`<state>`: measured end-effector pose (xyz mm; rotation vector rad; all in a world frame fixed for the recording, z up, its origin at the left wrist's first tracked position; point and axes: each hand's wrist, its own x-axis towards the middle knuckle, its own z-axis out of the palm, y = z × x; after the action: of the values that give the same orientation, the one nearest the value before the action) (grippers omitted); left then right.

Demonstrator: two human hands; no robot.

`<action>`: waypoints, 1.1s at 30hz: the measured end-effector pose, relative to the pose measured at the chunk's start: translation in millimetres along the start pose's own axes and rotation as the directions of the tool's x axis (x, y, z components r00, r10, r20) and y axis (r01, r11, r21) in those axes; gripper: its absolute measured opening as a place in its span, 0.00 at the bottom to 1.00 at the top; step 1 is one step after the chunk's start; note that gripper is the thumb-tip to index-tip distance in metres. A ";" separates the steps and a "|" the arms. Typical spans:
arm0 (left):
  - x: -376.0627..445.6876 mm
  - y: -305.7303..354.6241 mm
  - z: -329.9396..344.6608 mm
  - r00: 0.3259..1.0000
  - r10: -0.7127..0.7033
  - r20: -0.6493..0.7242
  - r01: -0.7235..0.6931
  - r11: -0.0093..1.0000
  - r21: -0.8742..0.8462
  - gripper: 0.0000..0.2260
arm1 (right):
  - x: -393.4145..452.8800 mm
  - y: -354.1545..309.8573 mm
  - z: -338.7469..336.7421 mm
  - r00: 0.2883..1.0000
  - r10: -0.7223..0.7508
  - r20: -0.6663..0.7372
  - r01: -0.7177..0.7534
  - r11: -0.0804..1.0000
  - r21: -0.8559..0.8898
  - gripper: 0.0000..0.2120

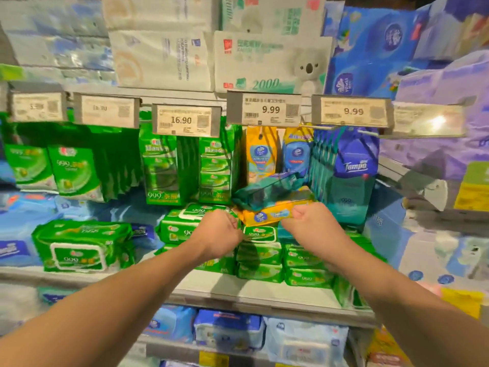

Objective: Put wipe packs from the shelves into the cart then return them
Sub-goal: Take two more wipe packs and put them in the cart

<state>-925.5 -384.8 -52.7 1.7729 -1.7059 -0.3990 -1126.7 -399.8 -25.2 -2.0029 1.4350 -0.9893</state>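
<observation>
Both hands — left hand point(219, 229), right hand point(308, 221) — clamp fingers on a yellow wipe pack point(267, 214) under a teal pack point(267, 192); price tags point(264, 109) above read 9.99, 16.90.

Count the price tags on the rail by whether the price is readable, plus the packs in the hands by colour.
Readable price tags: 3 (16.90, 9.99, 9.99)
Blurred price tags: 3
Yellow pack held: 1
Teal pack on top: 1
Total: 8
</observation>
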 end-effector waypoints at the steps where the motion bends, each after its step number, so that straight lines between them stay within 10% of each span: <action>1: 3.0 -3.8 -2.0 1.000 -0.001 -0.003 0.001 1.000 -0.012 0.19 | 8.9 -3.9 4.6 0.999 0.031 0.008 -0.032 0.998 0.048 0.23; 15: 28.7 -44.4 -14.5 0.995 0.040 0.093 -0.014 0.965 -0.263 0.17 | 138.0 -16.8 61.9 0.804 0.559 0.203 -0.592 0.783 0.190 0.16; 21: 47.2 -56.7 -15.6 0.984 0.012 0.176 0.062 0.909 -0.412 0.21 | 138.7 -17.9 64.4 0.812 0.564 0.149 -0.582 0.766 0.273 0.16; 25: 51.3 -49.2 -19.3 0.966 -0.052 0.254 0.201 0.770 -0.606 0.07 | 128.4 -19.6 51.8 0.839 0.534 0.106 -0.536 0.775 0.335 0.14; 33: 61.3 -34.7 -11.1 0.882 -0.068 0.466 0.408 0.605 -0.684 0.23 | 72.9 -8.0 21.6 0.955 0.291 0.058 -0.288 0.857 0.427 0.17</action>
<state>-884.8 -443.3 -53.2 1.2870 -1.1932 -1.4728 -1091.4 -466.4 -12.6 -1.4167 1.3288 -1.0683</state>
